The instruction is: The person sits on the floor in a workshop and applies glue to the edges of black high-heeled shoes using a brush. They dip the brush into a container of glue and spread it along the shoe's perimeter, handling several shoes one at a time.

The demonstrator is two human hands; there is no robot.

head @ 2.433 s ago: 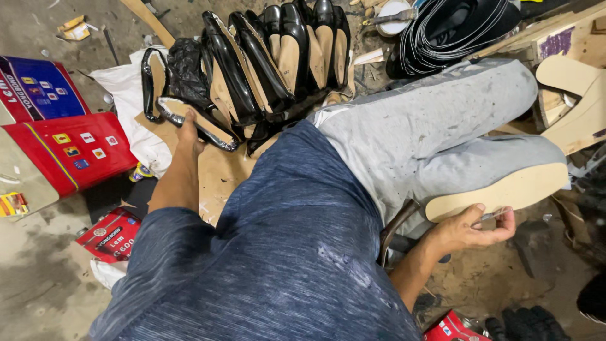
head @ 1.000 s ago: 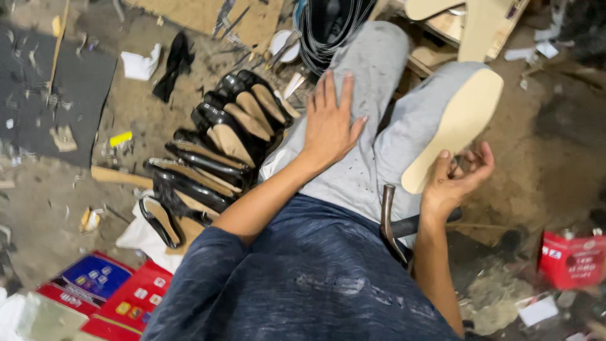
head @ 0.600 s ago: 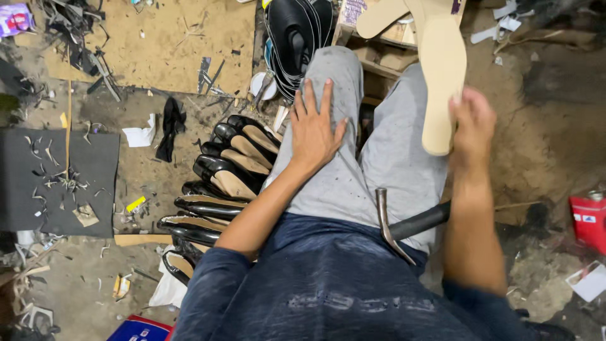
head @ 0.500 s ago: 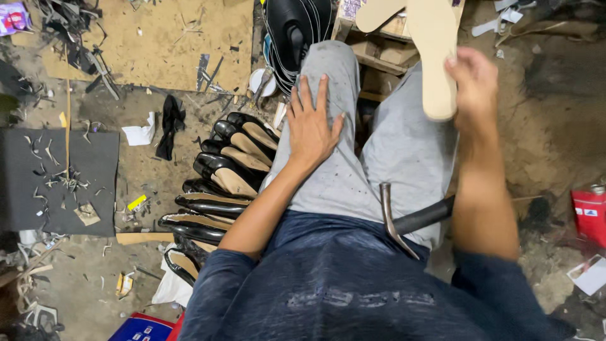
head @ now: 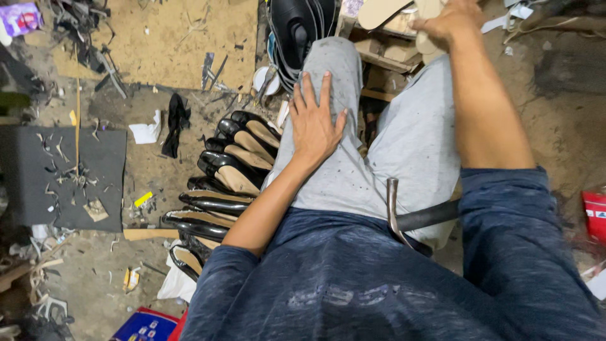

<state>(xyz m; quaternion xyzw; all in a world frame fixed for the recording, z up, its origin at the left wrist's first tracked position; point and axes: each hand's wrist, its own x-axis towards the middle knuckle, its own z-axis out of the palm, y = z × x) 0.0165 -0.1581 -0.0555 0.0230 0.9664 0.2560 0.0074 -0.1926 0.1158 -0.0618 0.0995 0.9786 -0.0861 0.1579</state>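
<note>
My left hand (head: pixel 314 121) lies flat on my left thigh in grey trousers (head: pixel 353 177), fingers apart, holding nothing. My right arm reaches forward; my right hand (head: pixel 449 20) is at the top edge, closed over a beige shoe sole (head: pixel 426 43) that shows only partly beneath the fingers. A second beige sole (head: pixel 384 10) lies just left of it on a wooden crate (head: pixel 385 53). Across my lap rests a hammer (head: pixel 394 208) with a black handle, touched by neither hand.
A row of several glossy black shoes (head: pixel 230 170) lines the floor beside my left leg. A stack of black moulded parts (head: pixel 302 25) stands ahead. A dark mat (head: pixel 63 180), a brown board (head: pixel 164 38), a red box (head: pixel 594 215) and scraps lie around.
My left hand came off the shoes and settled on my thigh. My right hand lifted the beige sole from beside my knee and carried it forward toward the crate.
</note>
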